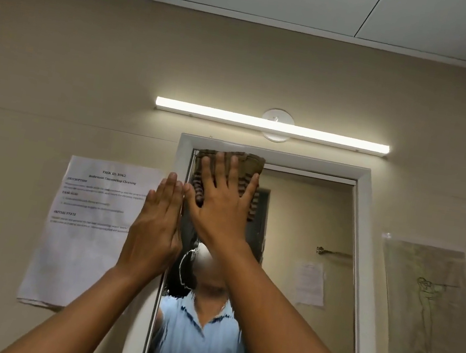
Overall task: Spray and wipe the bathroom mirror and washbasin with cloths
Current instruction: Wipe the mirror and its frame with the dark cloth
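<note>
Both hands are raised at the mirror (pixel 304 217): the right hand (pixel 222 202), fingers spread flat, presses a striped cloth (pixel 250 165) into its top left corner; the left hand (pixel 158 222), fingers straight together, rests on its left frame edge.

My one cam sits on the person's head, tilted up & fwd, very near the wall, so I see the mirror (pixel 291 245) top, the light bar (pixel 272 125) above it and some ceiling.

olive-brown dark-striped cloth (pixel 243 178) | white-framed mirror (pixel 310 218) | beige wall (pixel 61 60) | white printed paper sheet (pixel 87 230) w/ black text
</note>
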The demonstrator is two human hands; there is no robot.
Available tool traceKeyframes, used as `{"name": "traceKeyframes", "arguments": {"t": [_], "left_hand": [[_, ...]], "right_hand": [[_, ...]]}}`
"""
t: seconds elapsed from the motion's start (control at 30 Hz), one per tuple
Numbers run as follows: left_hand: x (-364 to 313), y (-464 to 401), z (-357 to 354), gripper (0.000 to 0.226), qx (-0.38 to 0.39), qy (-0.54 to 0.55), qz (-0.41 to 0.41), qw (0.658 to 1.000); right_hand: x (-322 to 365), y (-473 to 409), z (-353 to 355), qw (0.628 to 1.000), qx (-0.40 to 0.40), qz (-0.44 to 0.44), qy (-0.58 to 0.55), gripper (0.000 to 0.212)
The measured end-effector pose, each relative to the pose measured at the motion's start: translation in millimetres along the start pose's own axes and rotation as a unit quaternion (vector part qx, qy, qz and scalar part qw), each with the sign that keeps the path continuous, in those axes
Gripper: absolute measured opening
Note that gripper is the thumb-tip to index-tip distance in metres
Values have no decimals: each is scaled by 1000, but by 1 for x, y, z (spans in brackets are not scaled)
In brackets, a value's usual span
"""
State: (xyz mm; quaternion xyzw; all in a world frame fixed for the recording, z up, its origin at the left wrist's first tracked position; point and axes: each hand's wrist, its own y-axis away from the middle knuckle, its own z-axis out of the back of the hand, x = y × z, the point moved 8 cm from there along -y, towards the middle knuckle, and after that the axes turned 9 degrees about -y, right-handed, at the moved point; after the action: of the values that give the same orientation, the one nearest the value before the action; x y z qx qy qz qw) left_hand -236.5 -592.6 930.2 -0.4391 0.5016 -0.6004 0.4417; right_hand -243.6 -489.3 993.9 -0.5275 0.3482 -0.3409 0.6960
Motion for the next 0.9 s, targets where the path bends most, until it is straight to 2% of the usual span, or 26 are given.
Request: {"name": "traceKeyframes", "arguments": {"t": [0.17,0.33,0.43,0.53,0.7,0.9], "left_hand": [[1,3,3,66,-15,16,-1,1000],[3,4,-2,75,7,-54,-10,998],[2,5,-1,83,15,-65,-8,998],[1,5,0,89,16,-67,-9,998],[2,4,0,73,-2,-92,-9,996],[3,4,-2,72,-5,-94,-3,996]], "right_hand": [[14,1,-6,999,9,33,-20,71],[-5,32,-1,991,29,125,24,63],[-32,45,10,988,36,143,48,62],[-71,44,32,993,29,106,51,62],[-137,42,72,999,-1,23,39,64],[-177,60,90,997,-39,-56,30,66]]}}
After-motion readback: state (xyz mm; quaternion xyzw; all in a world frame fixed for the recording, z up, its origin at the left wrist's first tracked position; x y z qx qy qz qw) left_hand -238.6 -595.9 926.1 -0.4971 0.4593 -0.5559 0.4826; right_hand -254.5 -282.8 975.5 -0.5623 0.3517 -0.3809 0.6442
